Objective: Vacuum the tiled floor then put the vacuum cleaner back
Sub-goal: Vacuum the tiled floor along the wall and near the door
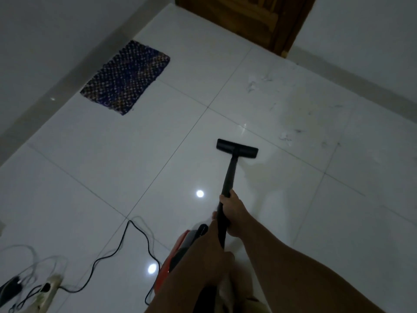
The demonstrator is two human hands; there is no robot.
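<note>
1 dark woven mat (126,78) is lying by the left wall; brown wooden door (244,20) is showing at top; white power strip (48,290) is sitting bottom-left with plugs in it.

No text, label, brand, number or sign can be read anywhere in this dim view.

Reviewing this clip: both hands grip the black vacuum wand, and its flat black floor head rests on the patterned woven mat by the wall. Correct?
Not quite. In the head view the flat black floor head rests on the glossy white tiled floor, well apart from the patterned woven mat. Both hands do grip the black vacuum wand.
</note>
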